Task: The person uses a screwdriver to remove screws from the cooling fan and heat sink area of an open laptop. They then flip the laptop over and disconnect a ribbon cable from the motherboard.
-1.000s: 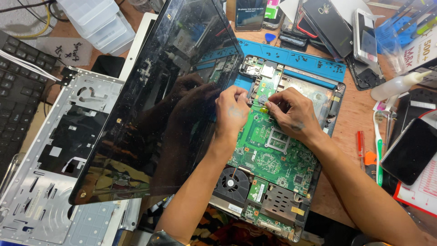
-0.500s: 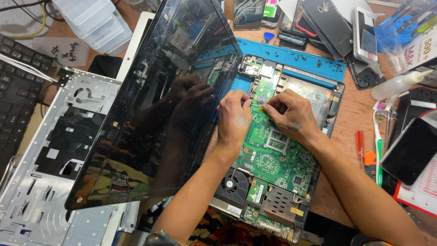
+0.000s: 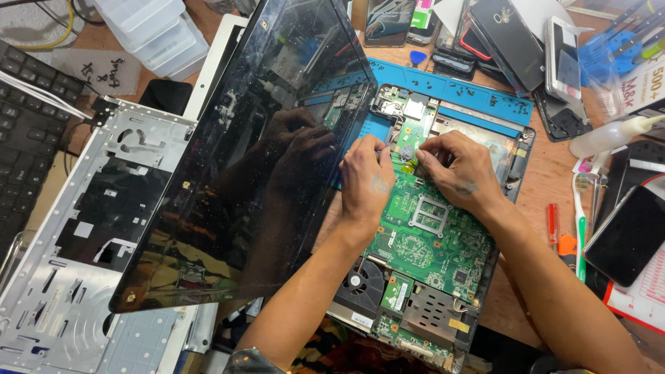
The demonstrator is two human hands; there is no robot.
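both hands (image 3: 398,166) still pinching a small part on green motherboard (image 3: 429,235), laptop screen (image 3: 249,152) tilted further

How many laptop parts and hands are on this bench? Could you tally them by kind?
Hands: 2, left hand and right hand
Green circuit board: 1
Cooling fan: 1
Dark laptop screen: 1
Silver laptop cover: 1
Black keyboard: 1
Total: 7

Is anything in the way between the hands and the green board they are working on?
Nothing visible is. The left hand and right hand already rest on the green circuit board, fingertips meeting at a small part. The dark glossy laptop screen stands beside them, to their left.
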